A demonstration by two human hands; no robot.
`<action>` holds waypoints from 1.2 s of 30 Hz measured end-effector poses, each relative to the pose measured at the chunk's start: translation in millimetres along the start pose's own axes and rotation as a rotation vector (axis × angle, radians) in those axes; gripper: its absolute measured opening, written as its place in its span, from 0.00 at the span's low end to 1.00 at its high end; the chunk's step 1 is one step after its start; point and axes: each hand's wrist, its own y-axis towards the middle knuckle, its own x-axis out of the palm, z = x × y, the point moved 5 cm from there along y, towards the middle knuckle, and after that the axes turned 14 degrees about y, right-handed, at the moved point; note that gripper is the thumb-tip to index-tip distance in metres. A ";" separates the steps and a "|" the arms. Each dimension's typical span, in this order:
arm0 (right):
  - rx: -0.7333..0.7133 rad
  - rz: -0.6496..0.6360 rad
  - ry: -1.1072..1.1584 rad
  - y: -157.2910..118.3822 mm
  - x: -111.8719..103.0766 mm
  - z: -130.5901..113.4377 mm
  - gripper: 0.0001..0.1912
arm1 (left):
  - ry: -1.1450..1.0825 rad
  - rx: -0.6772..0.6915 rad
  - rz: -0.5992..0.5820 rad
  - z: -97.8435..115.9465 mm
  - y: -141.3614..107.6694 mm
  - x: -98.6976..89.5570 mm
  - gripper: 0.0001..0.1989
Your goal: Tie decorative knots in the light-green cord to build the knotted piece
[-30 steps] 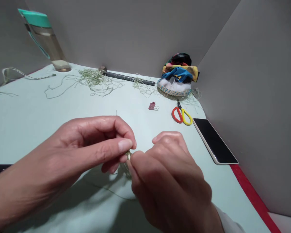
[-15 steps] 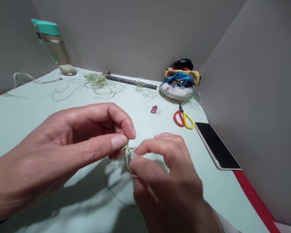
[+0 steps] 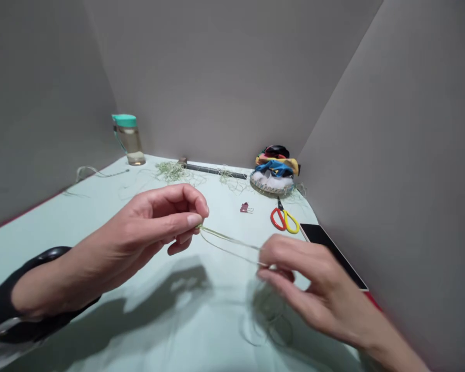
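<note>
The green cords (image 3: 228,239) are drawn out between the two hands, their long axis running from side to side across the counter (image 3: 225,206), with the right end slanting down toward the near edge. A small knotted end (image 3: 199,226) points left, into the left hand (image 3: 200,218); the lengths run right into the right hand (image 3: 260,262). Two lines show in the gap, the upper seemingly of more than one strand; the exact count cannot be told.

The left hand holds the knotted end between thumb and forefinger, and the right hand pinches the strands with its fingers close together. Loose, blurred loops (image 3: 281,328) hang below the right hand.

Beyond the hands are one maroon clip (image 3: 245,207) and one pair of scissors (image 3: 281,206), blades toward the far edge, one handle red and one yellow. One phone (image 3: 322,235) lies by the right edge, partly behind the right hand. Along the far edge are one dark rod (image 3: 217,170), two larger thread tangles (image 3: 170,170) beside it, and one round basket (image 3: 269,189) heaped with cloth (image 3: 277,168). One bottle (image 3: 130,144) stands near the far left corner, and one pale looped cord (image 3: 104,174) lies by the left edge.
</note>
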 end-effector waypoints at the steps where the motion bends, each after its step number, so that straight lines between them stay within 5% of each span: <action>1: -0.057 0.041 -0.266 -6.7 -15.3 -2.7 0.10 | 0.017 0.007 0.020 3.0 0.8 0.4 0.06; 3: -0.200 0.163 -0.622 -22.1 -42.4 -7.5 0.10 | 0.057 0.031 0.053 8.6 2.3 1.0 0.07; 7: -0.164 0.124 -0.692 -46.2 -60.4 11.5 0.08 | 0.131 0.135 0.075 20.4 2.5 1.9 0.06; 10: 0.047 0.045 -0.517 -51.4 -48.1 28.9 0.08 | 0.195 0.188 0.025 26.9 -0.8 3.1 0.05; 13: 0.197 0.128 -0.198 -38.5 -30.2 24.6 0.10 | 0.280 0.198 -0.067 29.0 -3.7 4.3 0.05; 17: 0.189 0.207 0.228 1.9 -2.9 -2.8 0.07 | 0.374 0.263 -0.164 30.2 -4.1 5.3 0.05; 21: 0.198 0.121 0.541 34.3 20.5 -16.7 0.06 | 0.377 0.304 -0.172 31.5 -1.4 1.9 0.05; 29: 0.352 0.075 0.772 52.4 31.5 -8.3 0.06 | 0.457 0.329 -0.287 32.1 8.4 -2.1 0.05; 36: 0.377 0.120 0.886 55.4 44.0 -6.4 0.10 | 0.443 0.288 -0.270 29.4 9.6 -6.6 0.05</action>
